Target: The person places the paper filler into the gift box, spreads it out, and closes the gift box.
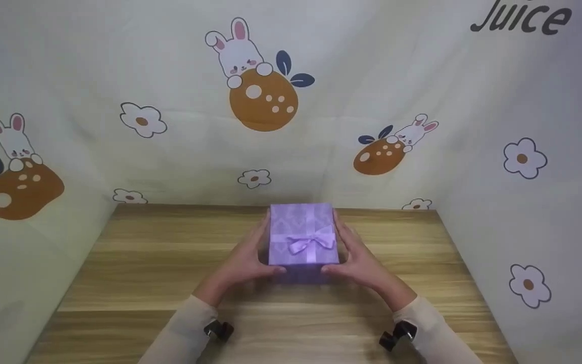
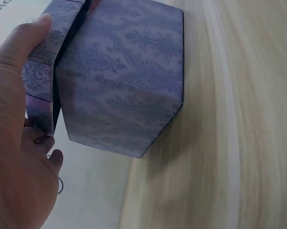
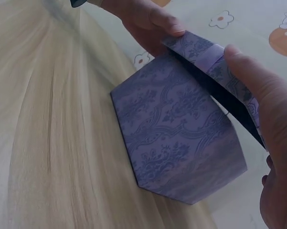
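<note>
A purple patterned gift box (image 2: 124,71) stands on the wooden table. Its matching lid (image 1: 286,225) has a lilac ribbon with a bow (image 1: 312,241) tied over the top. My left hand (image 1: 243,260) grips the lid's left side, thumb on the front edge and fingers along the side. From the right, my right hand (image 1: 364,263) holds it the same way, its thumb near the other front corner. Both wrist views show a dark gap between the lid's rim and the box walls, with the lid sitting tilted over the box. The box's inside is hidden.
The wooden tabletop (image 1: 170,242) spreads around the box. A pale cloth (image 1: 180,151) printed with rabbits, oranges and flowers hangs behind it and along both sides. Black clips or mounts (image 1: 219,330) sit at both sleeve cuffs.
</note>
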Available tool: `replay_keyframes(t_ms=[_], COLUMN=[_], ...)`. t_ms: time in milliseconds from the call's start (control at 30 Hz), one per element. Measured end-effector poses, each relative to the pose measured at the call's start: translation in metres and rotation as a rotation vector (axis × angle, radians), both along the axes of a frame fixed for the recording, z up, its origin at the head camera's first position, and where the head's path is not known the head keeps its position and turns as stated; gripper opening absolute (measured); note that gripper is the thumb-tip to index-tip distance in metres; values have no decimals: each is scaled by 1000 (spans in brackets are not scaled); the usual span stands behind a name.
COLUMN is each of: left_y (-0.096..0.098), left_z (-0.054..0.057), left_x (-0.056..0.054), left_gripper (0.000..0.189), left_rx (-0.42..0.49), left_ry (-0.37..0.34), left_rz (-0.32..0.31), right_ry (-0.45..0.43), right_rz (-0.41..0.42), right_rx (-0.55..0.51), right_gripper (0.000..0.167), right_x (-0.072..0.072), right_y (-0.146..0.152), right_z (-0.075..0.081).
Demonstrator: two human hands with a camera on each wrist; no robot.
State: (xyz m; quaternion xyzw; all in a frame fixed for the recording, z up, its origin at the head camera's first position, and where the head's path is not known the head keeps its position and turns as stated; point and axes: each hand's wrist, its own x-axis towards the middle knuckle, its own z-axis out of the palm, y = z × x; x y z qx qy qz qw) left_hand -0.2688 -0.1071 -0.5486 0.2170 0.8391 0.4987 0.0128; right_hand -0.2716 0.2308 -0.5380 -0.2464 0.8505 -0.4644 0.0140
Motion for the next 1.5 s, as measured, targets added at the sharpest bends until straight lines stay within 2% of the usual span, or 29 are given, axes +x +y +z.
replay_keyframes(t_ms=[300, 500, 667, 1067, 1200, 1367, 1500], left_y=[1, 4, 5, 7, 7, 6, -11], left_z=[-7, -13, -16, -19, -20, -24, -22], left_x=[-10, -14, -12, -8, -3, 3, 6], left_gripper=[147, 145, 144, 145, 146, 144, 125], left_rx=[-22, -2, -17, -57, -31, 35, 16], left_ry=[-24, -27, -52, -68, -89, -124, -95], left_rz=[-10, -38, -40, 14, 16, 8, 33], right_ry=[-58, -116, -113, -153, -175, -159, -110], right_rz=[-3, -33, -32, -52, -48, -15, -30], right_rx=[-59, -33, -13, -84, -121, -77, 14], right_gripper=[133, 131, 130, 129, 127, 128, 116], right_x=[-8, -5, -4, -1, 1, 1, 1], right_y=[0, 2, 3, 3, 1, 6, 23], right_z=[-12, -16, -22, -31, -34, -29, -21])
